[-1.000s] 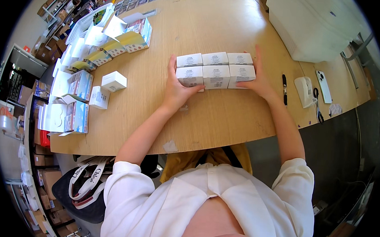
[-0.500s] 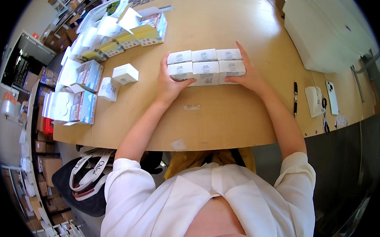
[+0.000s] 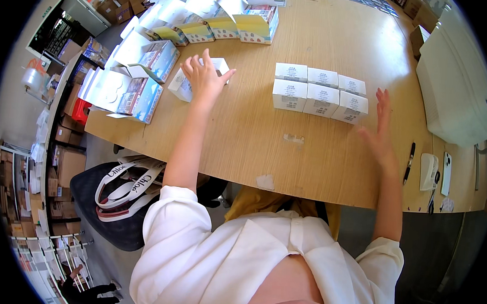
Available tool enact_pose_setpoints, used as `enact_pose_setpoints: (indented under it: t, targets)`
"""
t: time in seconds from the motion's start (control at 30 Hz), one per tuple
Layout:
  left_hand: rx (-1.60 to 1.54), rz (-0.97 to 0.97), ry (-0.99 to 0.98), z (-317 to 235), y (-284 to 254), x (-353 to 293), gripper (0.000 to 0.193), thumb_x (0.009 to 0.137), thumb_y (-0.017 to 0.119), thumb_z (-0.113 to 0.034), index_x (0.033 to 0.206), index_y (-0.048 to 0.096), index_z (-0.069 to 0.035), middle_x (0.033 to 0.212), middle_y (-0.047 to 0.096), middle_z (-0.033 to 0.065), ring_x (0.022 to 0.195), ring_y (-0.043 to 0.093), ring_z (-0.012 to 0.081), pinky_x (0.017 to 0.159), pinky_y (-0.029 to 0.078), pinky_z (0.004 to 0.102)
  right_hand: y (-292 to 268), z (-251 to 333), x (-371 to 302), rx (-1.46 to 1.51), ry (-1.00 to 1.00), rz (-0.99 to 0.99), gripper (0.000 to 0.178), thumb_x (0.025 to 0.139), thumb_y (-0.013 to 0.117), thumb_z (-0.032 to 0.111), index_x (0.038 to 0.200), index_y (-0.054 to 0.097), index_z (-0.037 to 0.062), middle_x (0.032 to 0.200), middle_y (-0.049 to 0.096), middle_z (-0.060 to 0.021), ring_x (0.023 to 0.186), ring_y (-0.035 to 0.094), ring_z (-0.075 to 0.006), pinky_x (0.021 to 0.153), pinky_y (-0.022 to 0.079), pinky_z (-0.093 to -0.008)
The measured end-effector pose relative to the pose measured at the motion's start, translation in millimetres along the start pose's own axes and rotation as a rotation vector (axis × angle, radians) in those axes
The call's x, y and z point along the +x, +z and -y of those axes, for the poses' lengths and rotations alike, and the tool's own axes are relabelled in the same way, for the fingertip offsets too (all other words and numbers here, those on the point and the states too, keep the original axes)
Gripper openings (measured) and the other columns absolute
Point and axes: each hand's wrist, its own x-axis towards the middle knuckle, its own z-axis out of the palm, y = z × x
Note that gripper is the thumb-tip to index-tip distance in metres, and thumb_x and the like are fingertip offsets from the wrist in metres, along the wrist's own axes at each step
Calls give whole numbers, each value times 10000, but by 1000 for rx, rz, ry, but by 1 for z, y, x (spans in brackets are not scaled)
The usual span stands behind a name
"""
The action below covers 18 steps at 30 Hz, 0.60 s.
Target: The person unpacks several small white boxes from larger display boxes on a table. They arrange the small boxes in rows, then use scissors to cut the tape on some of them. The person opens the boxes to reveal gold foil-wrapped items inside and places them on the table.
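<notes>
My left hand (image 3: 204,78) is over a pair of small white boxes, fingers spread and thumb stretched out to the right. The nearer white box (image 3: 180,87) shows left of the palm; the other white box (image 3: 220,65) shows behind the thumb. Whether the fingertips touch them is hard to tell. To the right, white boxes (image 3: 320,96) stand pressed together in two rows of three. Just right of that block, apart from it, my right hand (image 3: 381,133) hangs open and slightly blurred, holding nothing.
Open printed cartons (image 3: 142,96) line the table's left side, and more cartons (image 3: 257,25) stand at the back. A large whitish bin (image 3: 456,80) is at the right. Near the right edge lie a black pen (image 3: 410,163), a white tape dispenser (image 3: 428,172), scissors (image 3: 432,199) and a phone (image 3: 446,173).
Both hands have let go of the block of white boxes. My left hand has moved left to the two separate boxes, my right hand slightly away; the view has turned left.
</notes>
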Motion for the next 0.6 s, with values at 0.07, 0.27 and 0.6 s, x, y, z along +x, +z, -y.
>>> enact_pose_setpoints:
  t: [0.07, 0.27, 0.6]
  targets:
    - [-13, 0, -18, 10, 12, -4, 793, 689, 820, -359, 1296, 446, -11, 1228, 500, 203, 1162, 427, 346, 1014, 335, 465, 4, 13, -4, -95, -32, -18, 1064, 672, 801, 118, 1502, 137, 76, 1553, 180, -138, 1439, 164, -295, 1174, 162, -431]
    - [-727, -16, -251, 24, 12, -11, 702, 756, 791, -316, 1278, 443, -2, 1163, 544, 198, 1016, 557, 300, 867, 472, 432, 18, 36, -10, -193, -264, -227, 887, 723, 792, 130, 1445, 280, 68, 1464, 354, -141, 1359, 329, -296, 1117, 282, -420]
    - [-2749, 1120, -779, -87, -92, -102, 813, 826, 696, -452, 1431, 309, -70, 1425, 366, 191, 1263, 407, 419, 1010, 460, 464, 76, 127, 12, 334, -271, 31, 724, 685, 823, 85, 1313, 465, 59, 1346, 479, -122, 1220, 492, -271, 988, 433, -380]
